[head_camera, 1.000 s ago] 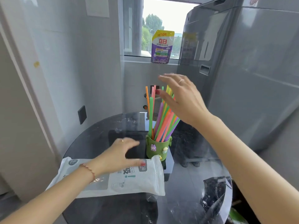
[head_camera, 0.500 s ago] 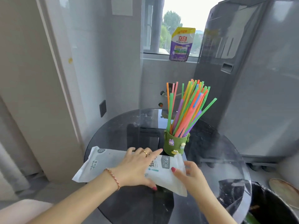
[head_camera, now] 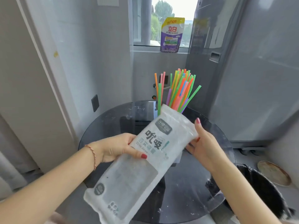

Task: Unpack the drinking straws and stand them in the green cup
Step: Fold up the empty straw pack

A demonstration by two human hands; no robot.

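Two hands hold the emptied straw packet (head_camera: 144, 159) above the round glass worktop (head_camera: 113, 120): the left hand (head_camera: 116, 147) has its fingers (head_camera: 142, 155) curled round the packet's middle, while the right hand (head_camera: 204, 145) cradles its upper edge with fingers loosely spread. Half a second ago the packet lay flat on the worktop. Behind it the coloured straws (head_camera: 178, 88) stand fanned in the green cup, now hidden by the packet, suggesting the unpacking is done and only the wrapper remains to discard
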